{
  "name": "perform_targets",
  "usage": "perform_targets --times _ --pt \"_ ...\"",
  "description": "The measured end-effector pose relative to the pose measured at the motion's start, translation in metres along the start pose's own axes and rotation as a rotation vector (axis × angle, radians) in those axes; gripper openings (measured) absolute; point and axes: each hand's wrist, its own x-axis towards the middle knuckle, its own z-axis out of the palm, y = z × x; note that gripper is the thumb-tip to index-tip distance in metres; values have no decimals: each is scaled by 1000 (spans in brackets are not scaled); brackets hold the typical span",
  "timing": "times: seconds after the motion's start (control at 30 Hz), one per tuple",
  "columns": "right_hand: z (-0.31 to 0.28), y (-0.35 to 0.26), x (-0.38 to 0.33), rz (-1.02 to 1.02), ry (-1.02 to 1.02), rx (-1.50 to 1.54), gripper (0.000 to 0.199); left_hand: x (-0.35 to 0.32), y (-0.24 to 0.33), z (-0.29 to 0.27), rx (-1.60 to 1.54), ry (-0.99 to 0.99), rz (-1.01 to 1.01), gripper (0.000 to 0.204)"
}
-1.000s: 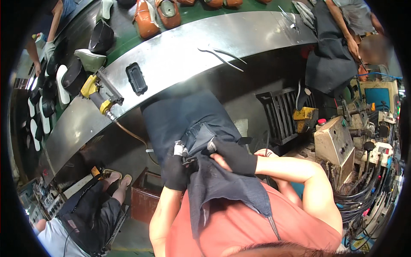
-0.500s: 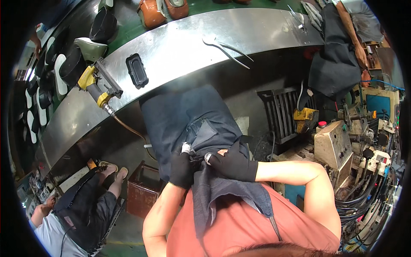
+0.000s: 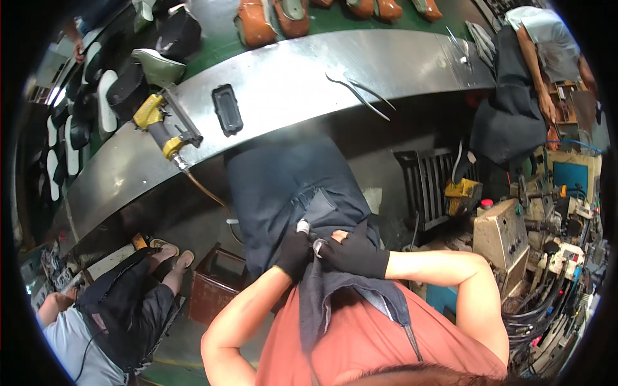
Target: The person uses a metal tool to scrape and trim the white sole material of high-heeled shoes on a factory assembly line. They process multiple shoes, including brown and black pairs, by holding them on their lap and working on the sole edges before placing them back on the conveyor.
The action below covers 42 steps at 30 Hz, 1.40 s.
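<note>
Both my hands wear black gloves that leave fingertips bare, with white wrapping on some fingers. They meet at my waist over a dark denim-like apron (image 3: 283, 177), which spreads across my lap and has a bib folded down on my red shirt. My left hand (image 3: 295, 253) is closed on the apron's gathered waist cloth, its wrapped thumb pointing up. Close beside it, my right hand (image 3: 354, 253) is curled with fingers pinched on the same gather. Exactly which fold or tie lies between the fingertips is hidden.
A curved metal bench (image 3: 277, 77) holds a yellow nail gun (image 3: 161, 125) with a hose, a black tray (image 3: 227, 109) and pincers (image 3: 360, 93). Brown shoes (image 3: 256, 24) stand behind. Machinery (image 3: 499, 235) is at right. A seated person (image 3: 116, 315) is at left; another stands far right.
The view has shifted, so the bench and its tools appear farther right and more brown shoes show. My hands stay at the apron's waist, the left one turned slightly with its elbow farther out.
</note>
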Motion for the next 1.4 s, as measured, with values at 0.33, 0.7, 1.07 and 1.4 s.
perform_targets --times 0.33,0.7,1.07,1.4 --pt "-9 6 13 469 -287 507 31 18 -14 -4 575 -184 538 49" --pt "2 46 -18 278 -497 811 38 -11 13 -2 319 -201 648 24" --pt "-4 16 -31 313 -172 416 55 -54 41 -33 882 -422 466 57" --pt "1 10 -34 335 -86 244 59 -56 43 -36 959 -472 632 48"
